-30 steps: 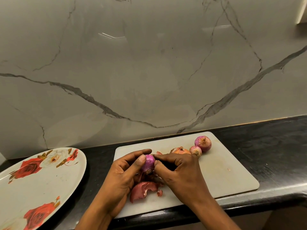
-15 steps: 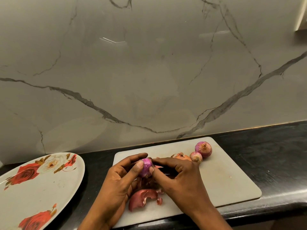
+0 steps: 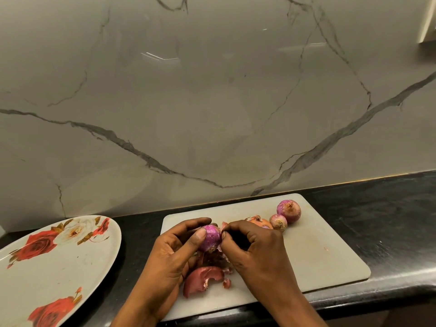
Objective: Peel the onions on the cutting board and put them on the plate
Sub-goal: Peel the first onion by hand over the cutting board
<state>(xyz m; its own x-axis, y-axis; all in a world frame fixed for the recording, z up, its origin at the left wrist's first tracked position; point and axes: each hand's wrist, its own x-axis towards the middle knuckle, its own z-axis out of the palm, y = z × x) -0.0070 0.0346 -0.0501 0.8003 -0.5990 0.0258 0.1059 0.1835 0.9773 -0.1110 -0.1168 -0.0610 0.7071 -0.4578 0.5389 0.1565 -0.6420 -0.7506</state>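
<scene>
**Peeling in progress: one onion in hand, three waiting**

Surface: dark, speckled stone counter (image 3: pixel 389 232) with a rounded front edge. Behind it, a glossy grey marble wall (image 3: pixel 212 102) with dark veins.

Count:
- 1 pale cutting board (image 3: pixel 318 251), flat on the counter.
- 1 oval plate (image 3: pixel 59 267) with a rose print, left of the board and apart from it; no onion on it.
- 4 onions in all. The held onion (image 3: pixel 211 237), purple and mostly bare, sits above the board's left half. The other three lie in a touching row at the board's far edge: an orange-skinned onion (image 3: pixel 259 221), a small onion (image 3: pixel 278 221) and a larger onion (image 3: pixel 289 210).
- 1 big curl of peel (image 3: pixel 200 279) on the board under the hands, with smaller scraps beside it.

Hands: the left hand (image 3: pixel 169 251) has its fingers and thumb curled round the held onion. The right hand (image 3: pixel 257 251) pinches a flap of skin at that onion's right side.
</scene>
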